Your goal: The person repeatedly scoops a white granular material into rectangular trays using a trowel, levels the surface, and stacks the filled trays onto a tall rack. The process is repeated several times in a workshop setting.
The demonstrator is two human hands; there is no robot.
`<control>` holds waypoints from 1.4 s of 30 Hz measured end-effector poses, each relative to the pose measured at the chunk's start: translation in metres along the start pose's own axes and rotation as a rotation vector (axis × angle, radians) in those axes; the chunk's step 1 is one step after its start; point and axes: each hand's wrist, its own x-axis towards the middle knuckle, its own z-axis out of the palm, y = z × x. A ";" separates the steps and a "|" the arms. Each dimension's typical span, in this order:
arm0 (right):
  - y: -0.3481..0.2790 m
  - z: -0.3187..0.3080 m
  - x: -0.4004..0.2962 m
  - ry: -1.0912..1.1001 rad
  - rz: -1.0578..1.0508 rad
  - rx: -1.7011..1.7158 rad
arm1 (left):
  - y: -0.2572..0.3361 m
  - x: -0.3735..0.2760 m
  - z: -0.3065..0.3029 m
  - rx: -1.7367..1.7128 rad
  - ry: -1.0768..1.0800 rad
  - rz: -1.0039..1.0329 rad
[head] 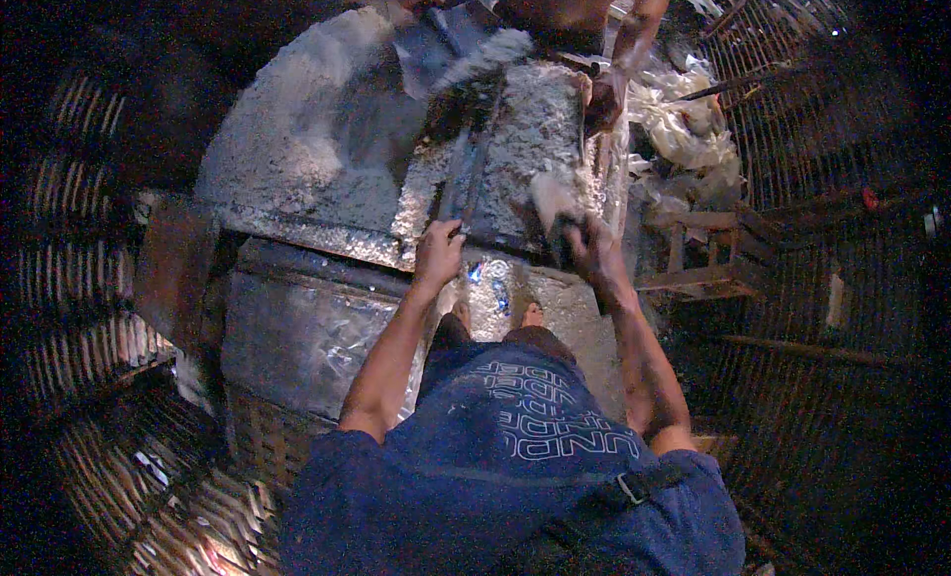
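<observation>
My left hand (440,255) is closed around the near end of a narrow dark bar (475,178), which runs away from me across a bed of pale crumbly material (531,119). At the near right corner of that bed is my right hand (598,253), blurred, with its fingers curled by something dark. A pale smeared shape (551,198) lies just beyond those fingers; whether I hold it cannot be told. To the left rises a large mound of whitish granular material (297,123).
Across from me, another person's hand (605,100) rests at the far right edge. A bluish sheet or scoop (446,41) is at the mound's top. Crumpled plastic (691,130), a wooden stand (698,253) and slatted walls (787,130) are to the right. A plastic-covered box (304,331) stands left.
</observation>
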 end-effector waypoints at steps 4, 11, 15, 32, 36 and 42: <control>-0.027 -0.014 0.007 -0.131 0.312 0.144 | -0.006 0.004 -0.004 0.005 -0.029 -0.040; -0.004 0.079 0.045 0.176 -0.047 -0.101 | -0.006 0.012 -0.004 -0.052 -0.129 -0.063; -0.051 0.087 -0.003 -0.203 -0.036 -0.229 | -0.028 0.015 -0.001 -0.126 -0.062 -0.069; 0.024 -0.078 -0.022 -0.172 0.301 -0.214 | 0.010 0.013 -0.023 -0.089 -0.116 -0.118; 0.056 -0.086 -0.006 -0.241 0.022 -0.550 | -0.003 0.014 -0.016 -0.120 -0.159 -0.202; 0.057 -0.081 0.042 -0.187 -0.041 -0.511 | 0.010 0.010 -0.015 -0.243 -0.126 -0.256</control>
